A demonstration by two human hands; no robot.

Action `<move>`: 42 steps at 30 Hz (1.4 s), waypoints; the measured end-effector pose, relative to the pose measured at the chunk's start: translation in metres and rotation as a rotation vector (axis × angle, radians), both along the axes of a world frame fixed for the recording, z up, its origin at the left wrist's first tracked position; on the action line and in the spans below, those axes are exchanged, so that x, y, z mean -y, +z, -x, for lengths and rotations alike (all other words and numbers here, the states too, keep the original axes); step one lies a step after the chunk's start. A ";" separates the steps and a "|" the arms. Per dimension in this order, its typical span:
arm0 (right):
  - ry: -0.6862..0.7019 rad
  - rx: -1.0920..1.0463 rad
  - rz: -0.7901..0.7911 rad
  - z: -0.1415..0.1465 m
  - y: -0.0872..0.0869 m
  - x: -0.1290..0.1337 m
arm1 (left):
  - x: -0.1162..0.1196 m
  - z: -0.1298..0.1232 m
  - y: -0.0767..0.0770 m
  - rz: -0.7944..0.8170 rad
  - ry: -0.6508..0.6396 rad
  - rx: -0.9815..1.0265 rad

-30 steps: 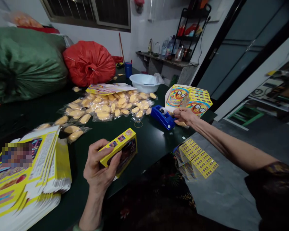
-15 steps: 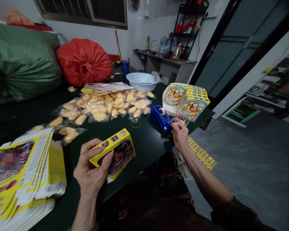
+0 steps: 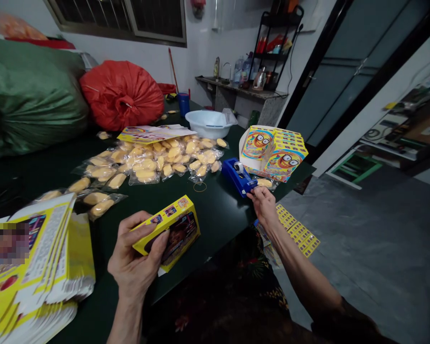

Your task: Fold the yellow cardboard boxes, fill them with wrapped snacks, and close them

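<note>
My left hand (image 3: 139, 253) grips a yellow box (image 3: 179, 234) with a dark picture on its side, fingers over the top edge and thumb on the front. The box is tilted above the dark green table. My right hand (image 3: 264, 205) is at the front end of a blue tape dispenser (image 3: 236, 177), its fingers pinched together at the cutting edge. Whatever lies between those fingertips is too small to make out. Right behind the hand lies a wrapped yellow piece (image 3: 265, 183).
Many wrapped yellow pieces (image 3: 145, 165) lie mid-table under flat printed card (image 3: 154, 134). Flattened yellow boxes (image 3: 57, 258) are stacked at left. A display carton (image 3: 281, 160), white basin (image 3: 209, 125), red sack (image 3: 123, 95) and green sack (image 3: 32, 100) stand farther back.
My right hand has shifted slightly down and left along the dispenser's front end, uncovering more of the wrapped piece behind it. My left hand still grips the box. The view has shifted slightly.
</note>
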State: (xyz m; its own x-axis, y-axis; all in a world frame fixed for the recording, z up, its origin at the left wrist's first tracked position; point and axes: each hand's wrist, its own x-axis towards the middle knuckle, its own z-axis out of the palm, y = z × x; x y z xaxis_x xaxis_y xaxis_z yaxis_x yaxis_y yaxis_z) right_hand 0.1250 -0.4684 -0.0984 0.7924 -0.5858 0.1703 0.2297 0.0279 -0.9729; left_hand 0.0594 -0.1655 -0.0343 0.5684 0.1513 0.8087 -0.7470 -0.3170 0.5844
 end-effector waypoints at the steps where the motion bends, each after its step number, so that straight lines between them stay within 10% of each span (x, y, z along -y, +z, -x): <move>1: -0.003 -0.013 0.029 -0.001 -0.002 0.002 | 0.000 0.000 0.000 -0.001 0.000 0.000; 11: -0.078 -0.057 0.400 0.028 0.012 -0.012 | 0.008 0.008 0.003 0.009 0.013 0.015; 16: 0.477 -0.028 0.396 0.092 0.058 -0.078 | 0.015 0.015 0.006 -0.008 0.055 0.017; 21: 0.788 0.011 -0.083 0.112 0.087 -0.147 | 0.021 0.019 0.004 -0.014 0.079 0.019; 35: 0.634 -0.111 -0.241 0.105 0.102 -0.166 | 0.003 0.020 0.029 -0.466 -0.017 0.064; 42: 0.569 -0.203 -0.113 0.095 0.067 -0.167 | 0.006 0.018 0.035 -0.378 -0.082 0.017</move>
